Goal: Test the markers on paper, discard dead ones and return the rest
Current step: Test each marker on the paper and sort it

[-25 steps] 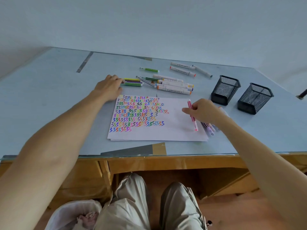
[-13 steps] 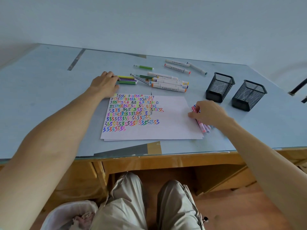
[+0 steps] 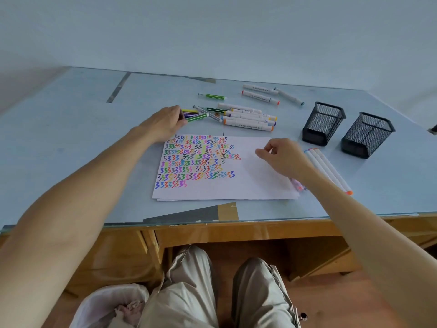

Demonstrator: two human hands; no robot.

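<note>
1. The right hand (image 3: 285,159) no longer holds the pink marker it had a second ago. That marker (image 3: 297,185) now lies at the right edge of the paper (image 3: 255,185), mostly hidden under the wrist, and the hand hovers over the blank right part of the sheet with fingers loosely curled and holding nothing.

2. The left hand (image 3: 165,123) has closed its fingers on a green striped pen (image 3: 197,117) at the left end of the pile beyond the paper; half a second ago it only rested there.

3. By this reading, one marker is tested and set aside with the keepers, and the next one is being picked up.

4. Three white markers (image 3: 327,170) lie side by side to the right of the paper, just beside the pink one.

5. A cluster of white markers (image 3: 248,117) and thin pens remains untested at the far edge of the paper, with a lone green pen (image 3: 214,96) and three more white markers (image 3: 262,94) further back.

6. Two black mesh cups (image 3: 323,123) stand at the far right, apparently empty, so nothing has been returned.

7. A lined bin (image 3: 106,304) sits on the floor at near left for the dead ones.

8. The sheet's left half is crowded with coloured squiggles (image 3: 196,159); the right half is free for testing, and nothing blocks the way to it.
</note>
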